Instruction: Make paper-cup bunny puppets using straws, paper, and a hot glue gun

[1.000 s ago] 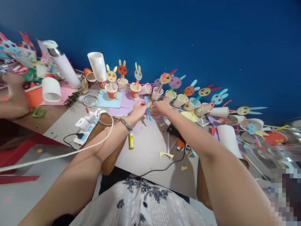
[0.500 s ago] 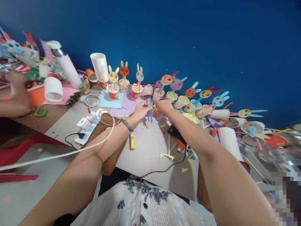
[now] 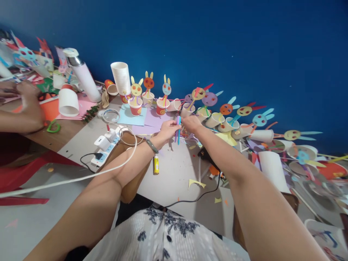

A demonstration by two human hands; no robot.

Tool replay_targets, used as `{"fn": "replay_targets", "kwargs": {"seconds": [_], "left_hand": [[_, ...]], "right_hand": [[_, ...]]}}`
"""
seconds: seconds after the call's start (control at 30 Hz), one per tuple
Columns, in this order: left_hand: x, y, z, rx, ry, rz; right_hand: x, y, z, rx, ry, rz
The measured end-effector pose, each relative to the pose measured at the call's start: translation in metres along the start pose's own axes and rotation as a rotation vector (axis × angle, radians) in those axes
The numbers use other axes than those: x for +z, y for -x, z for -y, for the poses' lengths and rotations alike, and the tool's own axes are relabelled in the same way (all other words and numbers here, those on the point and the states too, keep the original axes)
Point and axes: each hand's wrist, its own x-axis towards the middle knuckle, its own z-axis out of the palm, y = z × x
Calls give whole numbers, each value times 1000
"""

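My left hand (image 3: pixel 168 131) pinches a purple strip (image 3: pixel 176 135) and a blue strip (image 3: pixel 179 136), held roughly upright over the table. Just to the right, my right hand (image 3: pixel 191 124) has its fingers curled in front of a paper cup (image 3: pixel 187 110); what they grip, if anything, is hidden. Behind both hands stands a row of paper cups carrying rabbit-like paper faces, among them a light blue face (image 3: pixel 166 88) in a red cup (image 3: pixel 163 107) and an orange face (image 3: pixel 226 109).
A yellow tube (image 3: pixel 156 165) lies near my left wrist. At the left are a power strip (image 3: pixel 107 150) with a white cable, a tape roll (image 3: pixel 111 115), stacked cups (image 3: pixel 121 79) and a flask (image 3: pixel 84 79). Another person's forearm (image 3: pixel 24 116) rests at the far left.
The view has shifted slightly, so the hands and table things appear further right. My left hand still holds the strips, and my right hand stays by the cups.
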Motion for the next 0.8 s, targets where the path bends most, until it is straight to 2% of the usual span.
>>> {"fn": "replay_targets", "kwargs": {"seconds": [0.2,0.43,0.6,0.8], "left_hand": [[-1,-6,7,21,-13,-18],[-1,-6,9,29,-36,-34],[1,0,1,13,-30,-65],[1,4,-2,19,-19,-73]], "right_hand": [[5,13,4,113,-38,-68],[7,36,-2,197,-185,-204],[9,49,-7,213,-308,-286],[12,56,-10,180,-372,-310]]}}
